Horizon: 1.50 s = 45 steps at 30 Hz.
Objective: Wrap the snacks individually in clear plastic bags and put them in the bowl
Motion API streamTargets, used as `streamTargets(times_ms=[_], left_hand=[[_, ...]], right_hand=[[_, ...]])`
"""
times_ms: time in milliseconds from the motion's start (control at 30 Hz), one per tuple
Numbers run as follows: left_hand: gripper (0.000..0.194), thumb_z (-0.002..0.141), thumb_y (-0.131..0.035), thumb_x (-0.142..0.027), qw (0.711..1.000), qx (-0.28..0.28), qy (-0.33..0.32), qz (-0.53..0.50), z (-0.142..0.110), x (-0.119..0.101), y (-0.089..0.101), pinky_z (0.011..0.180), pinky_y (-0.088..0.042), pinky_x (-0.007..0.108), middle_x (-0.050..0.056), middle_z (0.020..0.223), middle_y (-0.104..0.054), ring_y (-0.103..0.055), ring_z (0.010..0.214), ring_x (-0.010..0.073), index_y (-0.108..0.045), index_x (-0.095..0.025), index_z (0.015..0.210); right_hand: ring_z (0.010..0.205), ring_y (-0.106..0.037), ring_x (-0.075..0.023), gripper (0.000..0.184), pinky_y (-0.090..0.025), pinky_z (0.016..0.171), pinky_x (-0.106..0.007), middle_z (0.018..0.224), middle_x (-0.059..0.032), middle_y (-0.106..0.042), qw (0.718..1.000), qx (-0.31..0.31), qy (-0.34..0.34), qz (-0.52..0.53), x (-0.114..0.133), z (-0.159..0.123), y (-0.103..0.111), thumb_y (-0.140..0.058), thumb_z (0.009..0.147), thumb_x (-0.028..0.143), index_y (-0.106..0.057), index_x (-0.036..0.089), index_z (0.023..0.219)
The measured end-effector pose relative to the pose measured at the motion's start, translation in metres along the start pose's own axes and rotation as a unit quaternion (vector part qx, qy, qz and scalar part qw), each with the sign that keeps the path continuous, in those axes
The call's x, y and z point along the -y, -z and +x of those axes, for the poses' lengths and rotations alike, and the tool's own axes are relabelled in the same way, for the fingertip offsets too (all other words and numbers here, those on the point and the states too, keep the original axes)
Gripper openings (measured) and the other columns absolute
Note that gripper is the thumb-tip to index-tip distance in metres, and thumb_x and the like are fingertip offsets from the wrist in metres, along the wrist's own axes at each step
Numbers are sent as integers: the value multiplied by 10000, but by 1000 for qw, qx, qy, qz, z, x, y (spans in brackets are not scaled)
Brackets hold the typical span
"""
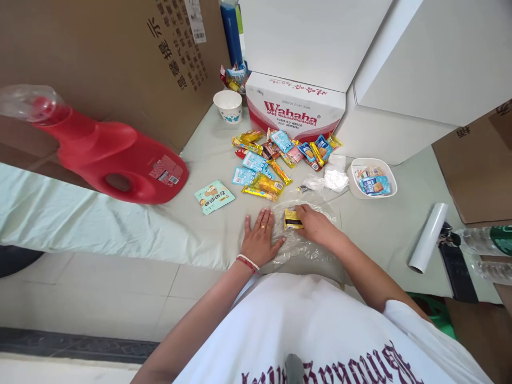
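My left hand (260, 237) lies flat, fingers spread, on the edge of a clear plastic bag (304, 248) spread on the pale sheet in front of me. My right hand (317, 224) reaches into the bag, fingers closed on a small yellow snack packet (292, 219). Just beyond the bag lies a pile of several small snack packets (272, 160), yellow, blue and red. A single light-green packet (214, 196) lies apart to the left.
A red detergent jug (116, 157) lies on its side at left. A paper cup (228, 105) and a Wahaha carton (294, 106) stand at the back. A white dish (390, 184) with packets, crumpled plastic (334, 178), a white roll (429, 237) and water bottles (486, 240) are at right.
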<state>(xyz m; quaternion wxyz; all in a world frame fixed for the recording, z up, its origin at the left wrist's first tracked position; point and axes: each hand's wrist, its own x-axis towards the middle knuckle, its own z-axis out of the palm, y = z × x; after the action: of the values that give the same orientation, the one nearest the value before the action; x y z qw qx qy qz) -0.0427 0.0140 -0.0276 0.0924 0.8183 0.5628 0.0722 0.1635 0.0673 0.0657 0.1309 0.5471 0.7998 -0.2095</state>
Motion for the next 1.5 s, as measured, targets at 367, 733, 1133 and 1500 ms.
streamTargets(times_ms=[367, 733, 1133, 1500], left_hand=[[760, 1004, -357, -564, 1000, -6, 15, -17, -2, 5, 3, 1270, -108, 605, 182, 1675, -273, -269, 1563, 322, -294, -108, 1610], [544, 985, -499, -324, 988, -147, 33, -25, -10, 12, 7, 1246, -104, 662, 185, 1621, -402, -273, 1555, 375, -481, -159, 1503], [653, 833, -683, -588, 947, 98, -254, -168, -23, 74, 24, 1257, -166, 617, 206, 1614, -404, -337, 1526, 363, -578, -193, 1341], [304, 986, -448, -420, 951, 40, -29, -306, 22, 67, 38, 981, -510, 429, 94, 1067, -738, -667, 1058, 243, -659, -219, 901]], right_hand=[[935, -712, -274, 459, -494, 713, -336, 1287, -128, -607, 999, -14, 12, -44, 3, 2, -4, -609, 889, 274, -522, 231, 1338], [1009, -668, -260, 614, -507, 754, -349, 1468, -144, -489, 990, -113, -9, 86, -18, -33, -19, -662, 914, 338, -431, 213, 1469], [1004, -575, -248, 157, -502, 881, -440, 1084, -105, -676, 944, -231, 107, 212, -51, -105, -116, -535, 1001, 187, -683, 227, 1037], [696, -573, -157, 244, -442, 646, -278, 829, -20, -662, 914, -155, 35, 374, -84, -57, -28, -519, 1003, 420, -649, 218, 965]])
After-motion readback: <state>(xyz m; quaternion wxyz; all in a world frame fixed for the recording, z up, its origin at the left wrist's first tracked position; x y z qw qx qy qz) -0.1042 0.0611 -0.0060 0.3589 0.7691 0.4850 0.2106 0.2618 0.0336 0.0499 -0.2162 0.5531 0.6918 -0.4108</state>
